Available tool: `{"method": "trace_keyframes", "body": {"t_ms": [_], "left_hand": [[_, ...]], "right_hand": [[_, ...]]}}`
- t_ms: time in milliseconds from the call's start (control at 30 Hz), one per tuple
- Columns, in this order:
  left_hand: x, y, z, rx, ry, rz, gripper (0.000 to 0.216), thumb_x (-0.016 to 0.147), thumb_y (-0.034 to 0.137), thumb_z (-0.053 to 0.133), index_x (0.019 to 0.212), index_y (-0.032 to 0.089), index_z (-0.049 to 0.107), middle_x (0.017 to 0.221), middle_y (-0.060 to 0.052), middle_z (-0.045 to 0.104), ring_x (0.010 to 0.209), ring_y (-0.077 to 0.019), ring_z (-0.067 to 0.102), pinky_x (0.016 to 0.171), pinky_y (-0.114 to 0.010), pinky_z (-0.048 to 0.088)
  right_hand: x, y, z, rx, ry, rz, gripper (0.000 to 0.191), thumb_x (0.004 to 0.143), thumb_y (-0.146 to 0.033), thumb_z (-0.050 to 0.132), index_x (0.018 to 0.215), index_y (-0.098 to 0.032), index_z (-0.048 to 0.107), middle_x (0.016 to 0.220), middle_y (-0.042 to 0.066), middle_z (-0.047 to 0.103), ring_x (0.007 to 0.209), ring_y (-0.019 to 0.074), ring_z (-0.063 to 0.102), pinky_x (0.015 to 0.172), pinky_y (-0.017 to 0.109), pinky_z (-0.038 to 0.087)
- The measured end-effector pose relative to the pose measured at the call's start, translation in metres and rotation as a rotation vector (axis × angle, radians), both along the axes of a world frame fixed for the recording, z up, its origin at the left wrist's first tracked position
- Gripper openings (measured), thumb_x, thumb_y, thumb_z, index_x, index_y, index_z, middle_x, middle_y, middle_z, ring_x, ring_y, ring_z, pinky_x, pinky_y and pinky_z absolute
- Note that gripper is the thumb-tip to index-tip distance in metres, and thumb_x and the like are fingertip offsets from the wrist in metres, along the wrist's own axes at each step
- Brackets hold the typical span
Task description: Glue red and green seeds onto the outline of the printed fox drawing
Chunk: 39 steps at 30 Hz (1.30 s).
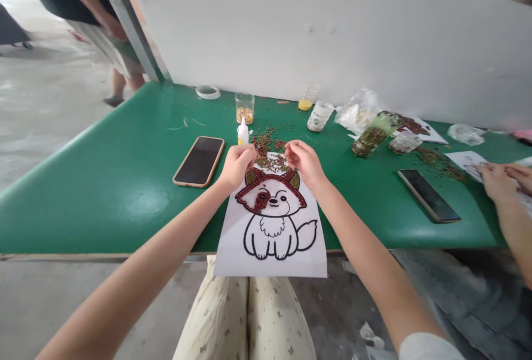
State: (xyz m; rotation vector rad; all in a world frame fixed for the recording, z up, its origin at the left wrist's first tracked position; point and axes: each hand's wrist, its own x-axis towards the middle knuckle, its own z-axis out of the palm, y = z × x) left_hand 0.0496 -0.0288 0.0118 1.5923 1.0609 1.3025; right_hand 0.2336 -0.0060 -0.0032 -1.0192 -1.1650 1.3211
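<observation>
A sheet of paper [233, 260] with a cartoon animal outline lies in front of me, its lower end past the table edge. Dark red beans fill the hat-like top of the head and one eye patch; green bits fill the ears. My left hand [240, 165] is closed at the sheet's upper left, just in front of a white glue bottle [243, 132]; what its fingers hold, if anything, is hidden. Opposite it, my right hand [305, 162] has its fingers curled together beside a pile of loose red and green beans [262, 152]. Whatever they pinch is too small to make out.
A phone [199, 162] lies to the left, and another phone [429, 195] to the right. Behind stand a cup of kernels [245, 108], a white-labelled jar [320, 116] and a tipped jar [369, 138]. A co-worker's hands [499, 180] work at far right.
</observation>
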Motion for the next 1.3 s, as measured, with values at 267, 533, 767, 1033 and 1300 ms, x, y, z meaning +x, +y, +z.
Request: {"method": "trace_keyframes", "body": {"t_ms": [267,533,767,1033,1300], "left_hand": [[-0.014,0.011,-0.009,0.022,0.073,0.221,0.025,0.068,0.019,0.041,0.046,0.019,0.03,0.045,0.004,0.027,0.046,-0.0084,0.027,0.047,-0.027,0.017],[-0.027,0.018,-0.013,0.021,0.331,0.377,0.029,0.077,0.027,0.042,0.05,0.019,0.046,0.044,0.003,0.034,0.047,-0.0111,0.035,0.049,-0.027,0.022],[-0.031,0.022,-0.016,0.141,0.689,0.405,0.031,0.082,0.037,0.048,0.063,0.019,0.064,0.068,-0.004,0.061,0.066,-0.0165,0.051,0.057,-0.027,0.029],[-0.03,0.022,-0.015,0.139,0.755,0.433,0.039,0.081,0.041,0.052,0.051,0.019,0.045,0.06,-0.002,0.05,0.059,-0.0147,0.042,0.055,-0.028,0.025],[-0.029,0.024,-0.017,0.145,0.719,0.476,0.027,0.089,0.031,0.036,0.065,0.021,0.034,0.075,-0.003,0.046,0.067,-0.016,0.045,0.06,-0.028,0.029]], "right_hand": [[0.023,0.016,0.001,0.06,0.032,-0.226,0.018,0.073,-0.037,0.06,0.073,-0.02,0.055,0.061,-0.004,0.052,0.048,0.0061,0.043,0.041,0.02,0.026],[0.06,0.032,-0.003,-0.018,0.051,-0.432,0.017,0.073,-0.035,0.057,0.079,-0.022,0.048,0.057,-0.007,0.051,0.043,0.0061,0.042,0.04,0.019,0.027],[0.065,0.04,-0.012,0.025,-0.105,-0.477,0.009,0.076,-0.03,0.05,0.08,-0.023,0.047,0.059,-0.006,0.052,0.046,0.0091,0.044,0.044,0.021,0.033],[0.054,0.032,-0.024,0.432,-0.866,-0.296,0.034,0.077,-0.005,0.039,0.093,-0.018,0.065,0.102,0.01,0.065,0.102,0.0243,0.055,0.094,0.04,0.04],[0.05,0.038,-0.036,0.439,-1.116,-0.101,0.042,0.087,-0.01,0.037,0.124,-0.015,0.057,0.128,0.012,0.059,0.12,0.0261,0.051,0.103,0.045,0.038]]}}
